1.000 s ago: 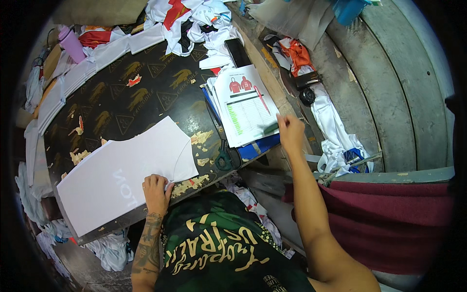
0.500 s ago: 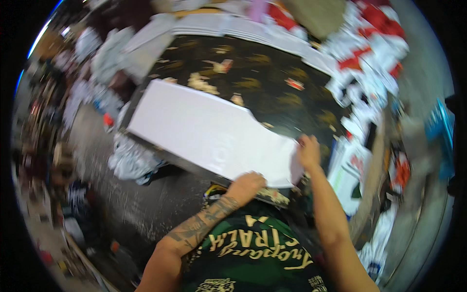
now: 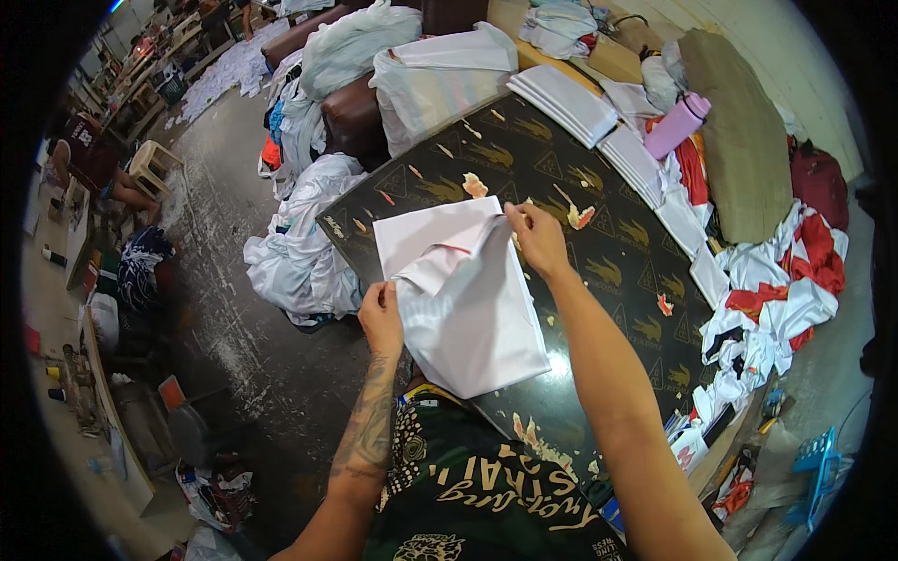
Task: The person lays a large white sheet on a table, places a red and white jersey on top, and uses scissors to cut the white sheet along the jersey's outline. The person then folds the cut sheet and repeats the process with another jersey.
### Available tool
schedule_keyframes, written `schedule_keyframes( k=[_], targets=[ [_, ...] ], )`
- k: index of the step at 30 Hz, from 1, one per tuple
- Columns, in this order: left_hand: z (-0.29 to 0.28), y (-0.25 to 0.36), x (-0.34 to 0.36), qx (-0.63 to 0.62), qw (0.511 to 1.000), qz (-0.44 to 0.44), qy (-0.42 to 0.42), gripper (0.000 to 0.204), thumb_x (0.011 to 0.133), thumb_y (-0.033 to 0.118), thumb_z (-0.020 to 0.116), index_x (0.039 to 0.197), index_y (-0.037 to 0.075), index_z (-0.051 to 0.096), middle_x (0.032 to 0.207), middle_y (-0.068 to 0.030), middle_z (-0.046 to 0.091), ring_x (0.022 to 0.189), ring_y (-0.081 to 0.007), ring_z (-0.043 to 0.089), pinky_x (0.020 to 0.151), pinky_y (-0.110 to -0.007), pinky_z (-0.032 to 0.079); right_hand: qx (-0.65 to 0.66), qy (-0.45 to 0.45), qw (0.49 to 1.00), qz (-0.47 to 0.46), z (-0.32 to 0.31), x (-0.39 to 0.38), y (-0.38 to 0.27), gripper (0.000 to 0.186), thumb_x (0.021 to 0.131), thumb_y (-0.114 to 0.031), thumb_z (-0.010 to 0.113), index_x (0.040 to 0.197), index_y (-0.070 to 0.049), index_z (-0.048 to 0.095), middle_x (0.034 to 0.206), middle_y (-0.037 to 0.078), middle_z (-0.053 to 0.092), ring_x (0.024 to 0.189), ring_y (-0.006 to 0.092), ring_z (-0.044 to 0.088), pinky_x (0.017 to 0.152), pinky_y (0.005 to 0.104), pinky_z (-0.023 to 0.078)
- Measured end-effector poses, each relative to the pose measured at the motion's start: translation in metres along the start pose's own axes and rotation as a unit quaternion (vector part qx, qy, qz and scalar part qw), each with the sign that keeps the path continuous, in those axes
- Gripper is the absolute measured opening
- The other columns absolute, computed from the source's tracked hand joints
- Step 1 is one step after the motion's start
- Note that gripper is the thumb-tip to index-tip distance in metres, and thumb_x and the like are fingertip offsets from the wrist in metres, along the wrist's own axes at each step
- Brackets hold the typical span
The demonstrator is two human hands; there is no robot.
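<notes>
A white cut fabric piece (image 3: 468,327) lies over the near left part of the dark, peeling tabletop (image 3: 617,262), its upper layer lifted and folded back with a small red strip showing. My left hand (image 3: 379,313) has its fingers closed on the piece's left part. My right hand (image 3: 533,238) pinches the lifted fabric at the upper right.
White stacks (image 3: 561,103), a pink bottle (image 3: 675,126) and red-and-white garments (image 3: 767,290) line the table's edge. Bags (image 3: 440,84) and a cloth heap (image 3: 304,243) lie beyond. A person (image 3: 94,154) is at the far left, near a plastic stool (image 3: 150,168).
The view has swung leftward toward the room. The white piece, lying flat before, is now partly lifted and folded over, with both my hands raised farther up the table holding it.
</notes>
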State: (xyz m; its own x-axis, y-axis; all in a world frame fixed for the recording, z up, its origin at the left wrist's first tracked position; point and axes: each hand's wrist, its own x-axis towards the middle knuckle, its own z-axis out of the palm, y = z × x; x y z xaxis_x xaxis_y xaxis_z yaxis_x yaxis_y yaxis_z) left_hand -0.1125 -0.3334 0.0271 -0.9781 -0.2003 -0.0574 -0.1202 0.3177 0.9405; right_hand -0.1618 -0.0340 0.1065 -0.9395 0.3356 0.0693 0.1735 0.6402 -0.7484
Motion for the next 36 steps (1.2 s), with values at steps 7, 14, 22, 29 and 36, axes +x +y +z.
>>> schedule_keyframes(
  k=[7, 14, 22, 29, 36],
  targets=[
    [-0.001, -0.085, -0.068, -0.250, 0.943, -0.140, -0.169, 0.075, 0.093, 0.020, 0.084, 0.153, -0.002, 0.044, 0.143, -0.0192, 0.056, 0.130, -0.0276, 0.056, 0.116, -0.040, 0.042, -0.197, 0.003, 0.950, 0.244, -0.045, -0.161, 0.085, 0.039, 0.097, -0.036, 0.078, 0.090, 0.001, 0.074, 0.073, 0.011, 0.069, 0.063, 0.0212, 0.065, 0.059, 0.0379, 0.049],
    [-0.055, -0.074, -0.103, -0.056, 0.844, -0.301, -0.440, 0.052, 0.101, 0.017, 0.075, 0.143, -0.007, 0.057, 0.120, -0.0144, 0.073, 0.109, -0.0200, 0.070, 0.094, -0.032, 0.058, 0.195, 0.002, 0.859, 0.474, -0.003, -0.249, 0.090, 0.024, 0.097, -0.022, 0.080, 0.093, -0.001, 0.069, 0.073, 0.003, 0.066, 0.054, 0.0098, 0.059, 0.046, 0.0262, 0.042],
    [-0.129, 0.128, -0.121, -0.237, 0.934, -0.008, -0.267, 0.024, 0.093, -0.003, 0.073, 0.115, -0.004, 0.065, 0.093, -0.0167, 0.077, 0.077, -0.0229, 0.075, 0.071, -0.031, 0.062, 0.331, 0.033, 0.926, 0.181, -0.151, -0.319, -0.004, 0.026, 0.093, -0.005, 0.080, 0.118, 0.002, 0.074, 0.088, 0.009, 0.076, 0.067, 0.0138, 0.068, 0.062, 0.0281, 0.054],
    [0.040, 0.214, -0.053, -0.017, 0.878, 0.381, -0.289, 0.014, 0.100, 0.009, 0.073, 0.101, -0.005, 0.072, 0.089, -0.0073, 0.069, 0.074, -0.0110, 0.064, 0.066, -0.025, 0.052, 0.036, 0.158, 0.982, 0.098, -0.227, -0.301, 0.011, 0.015, 0.094, -0.007, 0.078, 0.107, 0.001, 0.077, 0.088, 0.011, 0.075, 0.079, 0.0154, 0.066, 0.074, 0.0310, 0.052],
    [0.066, 0.238, -0.066, -0.064, 0.860, 0.414, -0.291, 0.011, 0.099, 0.003, 0.072, 0.106, -0.005, 0.075, 0.095, -0.0104, 0.081, 0.091, -0.0158, 0.076, 0.081, -0.030, 0.058, -0.001, 0.345, 0.938, 0.037, -0.274, -0.331, 0.026, 0.016, 0.097, -0.010, 0.079, 0.108, 0.001, 0.078, 0.087, 0.005, 0.076, 0.081, 0.0093, 0.066, 0.075, 0.0282, 0.053]
  ],
)
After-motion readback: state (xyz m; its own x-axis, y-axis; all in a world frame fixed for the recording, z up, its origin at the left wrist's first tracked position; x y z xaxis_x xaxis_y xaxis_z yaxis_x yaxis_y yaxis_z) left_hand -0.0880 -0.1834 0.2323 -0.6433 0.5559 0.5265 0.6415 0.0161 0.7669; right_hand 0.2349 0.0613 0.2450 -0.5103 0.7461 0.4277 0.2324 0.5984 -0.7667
